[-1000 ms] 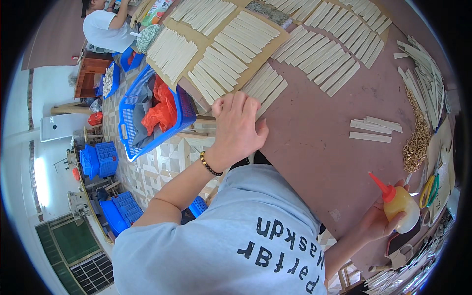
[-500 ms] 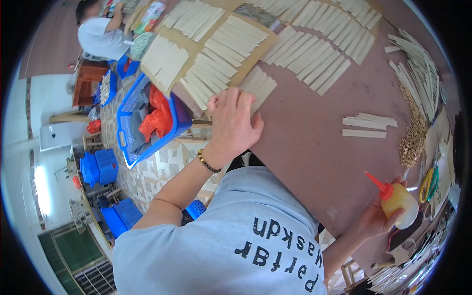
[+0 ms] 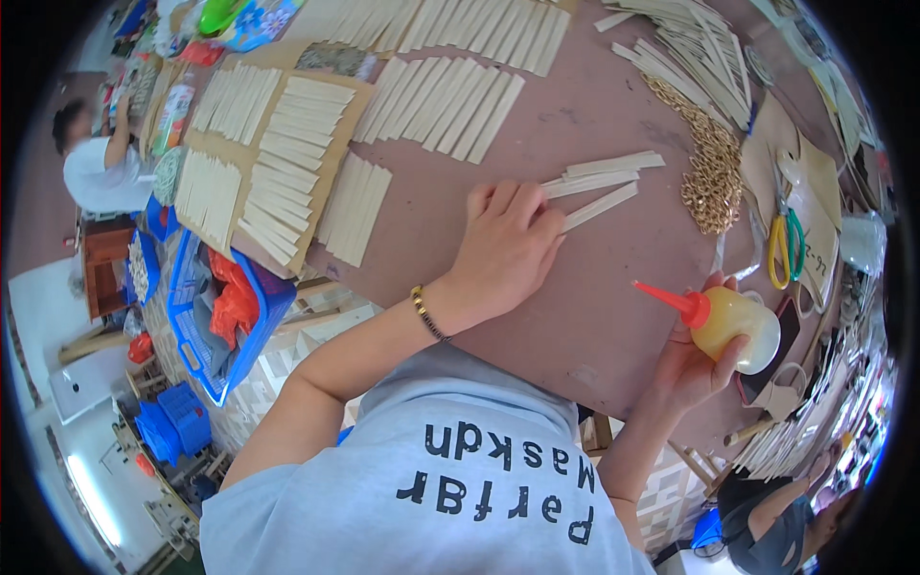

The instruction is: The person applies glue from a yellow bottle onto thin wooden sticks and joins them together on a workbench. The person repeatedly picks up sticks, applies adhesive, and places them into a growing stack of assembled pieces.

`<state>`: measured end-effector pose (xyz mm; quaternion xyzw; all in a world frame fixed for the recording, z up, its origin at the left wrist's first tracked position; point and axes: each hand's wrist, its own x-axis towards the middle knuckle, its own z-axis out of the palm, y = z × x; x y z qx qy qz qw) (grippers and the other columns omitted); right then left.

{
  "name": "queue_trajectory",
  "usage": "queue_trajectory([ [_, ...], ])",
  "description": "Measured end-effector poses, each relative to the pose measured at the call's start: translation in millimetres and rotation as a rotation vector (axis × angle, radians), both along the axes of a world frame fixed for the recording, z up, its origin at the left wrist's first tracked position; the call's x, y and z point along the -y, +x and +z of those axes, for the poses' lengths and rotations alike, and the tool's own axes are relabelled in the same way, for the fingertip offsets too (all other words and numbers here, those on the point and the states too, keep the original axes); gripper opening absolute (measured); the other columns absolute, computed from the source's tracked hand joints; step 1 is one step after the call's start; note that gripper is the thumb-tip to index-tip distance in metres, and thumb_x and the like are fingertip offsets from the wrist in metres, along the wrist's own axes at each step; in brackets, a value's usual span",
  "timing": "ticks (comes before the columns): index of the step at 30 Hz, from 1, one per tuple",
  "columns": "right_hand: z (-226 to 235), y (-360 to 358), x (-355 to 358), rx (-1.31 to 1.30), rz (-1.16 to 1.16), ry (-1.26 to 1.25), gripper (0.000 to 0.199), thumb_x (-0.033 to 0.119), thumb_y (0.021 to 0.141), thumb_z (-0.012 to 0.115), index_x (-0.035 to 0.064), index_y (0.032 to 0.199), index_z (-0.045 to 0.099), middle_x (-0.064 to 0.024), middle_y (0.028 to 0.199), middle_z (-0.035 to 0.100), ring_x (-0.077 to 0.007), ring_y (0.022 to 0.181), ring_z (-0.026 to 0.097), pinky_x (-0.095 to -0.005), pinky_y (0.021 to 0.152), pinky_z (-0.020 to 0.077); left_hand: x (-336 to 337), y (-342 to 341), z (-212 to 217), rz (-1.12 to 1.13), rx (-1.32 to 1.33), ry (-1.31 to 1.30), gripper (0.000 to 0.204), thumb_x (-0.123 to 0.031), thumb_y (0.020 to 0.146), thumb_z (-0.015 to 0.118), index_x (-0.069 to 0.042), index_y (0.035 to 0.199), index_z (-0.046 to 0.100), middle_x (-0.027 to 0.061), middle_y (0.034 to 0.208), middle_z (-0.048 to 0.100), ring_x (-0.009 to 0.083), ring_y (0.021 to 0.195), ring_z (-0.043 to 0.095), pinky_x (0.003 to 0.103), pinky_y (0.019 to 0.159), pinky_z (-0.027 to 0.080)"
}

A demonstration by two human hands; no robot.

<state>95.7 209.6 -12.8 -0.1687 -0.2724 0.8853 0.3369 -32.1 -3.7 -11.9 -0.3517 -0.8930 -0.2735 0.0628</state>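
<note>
My left hand (image 3: 508,247), with a beaded bracelet at the wrist, is over the table at a small group of loose pale strips (image 3: 615,167). Its fingers are bent and closed at the left end of the nearest pale strip (image 3: 602,207), which lies at an angle to the others. The fingertips are partly hidden. In my right hand (image 3: 692,369) is a round squeeze bottle (image 3: 736,331) with yellowish contents and a long red nozzle, which points up and left over the table.
Rows of pale strips (image 3: 441,105) cover the far left, some on brown cardboard (image 3: 321,158). A gold chain (image 3: 711,177) and scissors (image 3: 786,240) lie to the right. Beside the table stands a blue basket (image 3: 196,355). One person (image 3: 101,172) sits far left, another (image 3: 781,513) lower right.
My left hand has moved right from the table edge to the loose strips, and the nearest strip has swung askew. The bottle stays in my right hand. The view has turned.
</note>
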Motion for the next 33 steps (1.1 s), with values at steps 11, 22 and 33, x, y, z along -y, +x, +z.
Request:
queue_trajectory([
  [11, -5.4, -5.0, 12.3, 0.203, 0.028, 0.405, 0.058, 0.022, 0.088, 0.061, 0.0017, 0.135, 0.034, -0.0217, 0.135, 0.043, -0.0419, 0.128, 0.041, -0.0552, 0.099, 0.0431, 33.5, 60.9, 8.2, -0.04, 0.152, 0.027, 0.027, -0.011, 0.068, 0.075, -0.01, 0.092, 0.062, 0.0049, 0.09, 0.05, 0.0234, 0.084, 0.049, 0.04, 0.081, 0.03],
  [22, 2.4, -23.0, 23.8, 0.306, 0.044, 0.622, 0.056, 0.022, 0.087, 0.063, 0.001, 0.132, 0.037, -0.0207, 0.129, 0.049, -0.0428, 0.123, 0.046, -0.0481, 0.101, 0.042, 46.9, 58.8, -0.7, -0.112, 0.112, 0.032, 0.029, -0.009, 0.068, 0.075, -0.012, 0.095, 0.066, 0.0037, 0.087, 0.051, 0.0231, 0.08, 0.048, 0.039, 0.08, 0.031],
  [33, 3.6, -26.0, 21.0, 0.286, 0.024, 0.733, 0.052, 0.021, 0.087, 0.063, 0.0001, 0.129, 0.041, -0.0208, 0.129, 0.048, -0.0427, 0.121, 0.048, -0.0502, 0.1, 0.0437, 48.6, 58.5, -2.4, -0.113, 0.119, 0.03, 0.028, -0.011, 0.069, 0.074, -0.013, 0.095, 0.065, 0.0031, 0.086, 0.051, 0.023, 0.081, 0.049, 0.04, 0.08, 0.031],
])
